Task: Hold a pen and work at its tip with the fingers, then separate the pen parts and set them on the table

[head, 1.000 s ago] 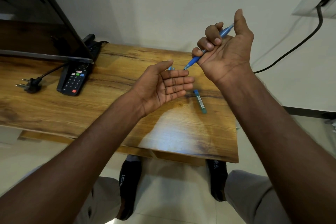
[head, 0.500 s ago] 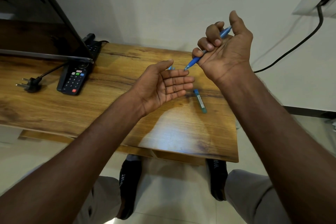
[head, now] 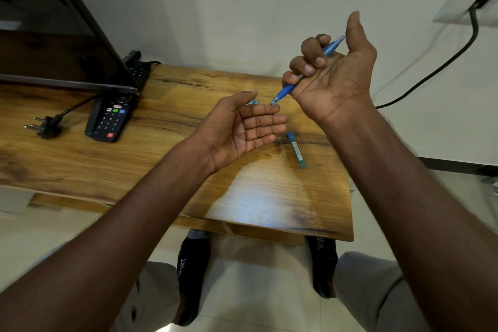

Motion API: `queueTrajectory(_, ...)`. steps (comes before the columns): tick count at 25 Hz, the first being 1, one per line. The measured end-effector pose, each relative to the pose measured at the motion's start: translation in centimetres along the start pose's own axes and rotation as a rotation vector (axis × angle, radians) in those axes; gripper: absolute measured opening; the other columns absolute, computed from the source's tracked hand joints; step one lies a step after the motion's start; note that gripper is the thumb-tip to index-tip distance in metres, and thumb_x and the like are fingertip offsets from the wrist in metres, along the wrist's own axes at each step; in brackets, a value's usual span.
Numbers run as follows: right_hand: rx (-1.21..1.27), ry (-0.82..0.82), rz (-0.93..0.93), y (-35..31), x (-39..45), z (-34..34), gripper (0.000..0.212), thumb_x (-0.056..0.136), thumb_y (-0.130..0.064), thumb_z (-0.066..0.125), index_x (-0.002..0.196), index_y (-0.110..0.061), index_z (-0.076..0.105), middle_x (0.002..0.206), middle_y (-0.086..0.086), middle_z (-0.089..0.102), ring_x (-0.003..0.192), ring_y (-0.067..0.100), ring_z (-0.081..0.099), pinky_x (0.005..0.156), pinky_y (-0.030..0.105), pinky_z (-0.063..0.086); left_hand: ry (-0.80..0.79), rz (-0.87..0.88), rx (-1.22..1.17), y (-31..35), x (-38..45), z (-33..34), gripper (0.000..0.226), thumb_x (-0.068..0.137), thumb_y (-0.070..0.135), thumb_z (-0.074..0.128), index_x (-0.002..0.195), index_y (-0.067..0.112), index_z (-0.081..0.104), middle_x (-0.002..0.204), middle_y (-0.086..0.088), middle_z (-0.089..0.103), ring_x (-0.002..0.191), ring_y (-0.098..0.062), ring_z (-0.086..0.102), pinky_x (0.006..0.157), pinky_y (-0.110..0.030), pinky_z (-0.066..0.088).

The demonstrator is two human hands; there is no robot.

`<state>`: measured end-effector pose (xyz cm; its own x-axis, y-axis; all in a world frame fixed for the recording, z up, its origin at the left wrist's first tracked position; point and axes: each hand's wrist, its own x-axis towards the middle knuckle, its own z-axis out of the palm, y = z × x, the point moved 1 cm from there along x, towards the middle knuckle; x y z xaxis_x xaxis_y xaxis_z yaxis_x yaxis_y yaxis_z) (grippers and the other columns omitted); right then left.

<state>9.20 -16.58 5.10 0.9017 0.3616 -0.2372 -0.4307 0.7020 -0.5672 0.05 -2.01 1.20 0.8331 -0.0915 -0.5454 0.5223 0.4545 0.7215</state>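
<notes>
We see the right hand point(head: 332, 81) curled round a blue pen point(head: 304, 73) slanting tip-down-left, its tip at the flat, empty left hand's point(head: 242, 127) fingertips above the worktop point(head: 161, 159).

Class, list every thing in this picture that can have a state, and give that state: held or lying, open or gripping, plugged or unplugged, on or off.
Right hand: raised, fingers curled round the blue pen.
Blue pen: held, tip down toward the left fingertips.
Left hand: open, palm up, holding nothing.
Pen cap: lying loose on the wooden table.
Remote control: lying face up.
Power plug: unplugged, lying on the table.
Screen: dark.
</notes>
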Motion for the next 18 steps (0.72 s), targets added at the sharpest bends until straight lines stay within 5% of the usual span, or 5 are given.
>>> queueTrajectory(3, -0.033, 0.019, 0.011, 0.1, 0.1, -0.1, 0.046, 0.106, -0.049, 0.045, 0.070, -0.020, 0.046, 0.052, -0.005, 0.032, 0.049, 0.014, 0.028, 0.055, 0.028, 0.027, 0.002, 0.002, -0.002, 0.0, 0.0, 0.0, 0.046, 0.106, 0.042, 0.050, 0.117, 0.003, 0.073, 0.118, -0.020, 0.077, 0.104, -0.027, 0.078, 0.097, -0.035, 0.057)
queueTrajectory(9, -0.036, 0.006, 0.107, 0.4, 0.4, -0.6, 0.058, 0.102, -0.069, 0.039, 0.077, -0.019, 0.052, 0.064, -0.002, 0.041, 0.054, 0.015, 0.038, 0.058, 0.029, 0.033, 0.016, 0.003, 0.017, 0.1, -0.2, -0.3, 0.040, 0.105, 0.041, 0.053, 0.109, 0.006, 0.074, 0.116, -0.020, 0.078, 0.104, -0.029, 0.078, 0.094, -0.036, 0.059)
queueTrajectory(14, -0.117, 0.143, 0.087, 1.4, 0.5, -0.2, 0.026, 0.109, -0.027, 0.045, 0.104, -0.010, 0.064, 0.078, 0.003, 0.051, 0.065, 0.016, 0.055, 0.060, 0.029, 0.040, 0.047, 0.051, 0.144, 0.1, -0.6, -0.9, 0.031, 0.102, 0.041, 0.062, 0.107, 0.012, 0.074, 0.111, -0.015, 0.079, 0.101, -0.027, 0.078, 0.086, -0.033, 0.061)
queueTrajectory(18, -0.131, 0.142, 0.069, 2.4, 0.6, 0.3, 0.026, 0.111, -0.015, 0.047, 0.111, -0.001, 0.069, 0.092, 0.007, 0.058, 0.088, 0.022, 0.063, 0.066, 0.030, 0.050, 0.033, 0.101, 0.210, 0.1, -1.1, -1.6, 0.030, 0.099, 0.038, 0.068, 0.115, 0.013, 0.074, 0.102, -0.009, 0.079, 0.095, -0.022, 0.077, 0.084, -0.031, 0.063)
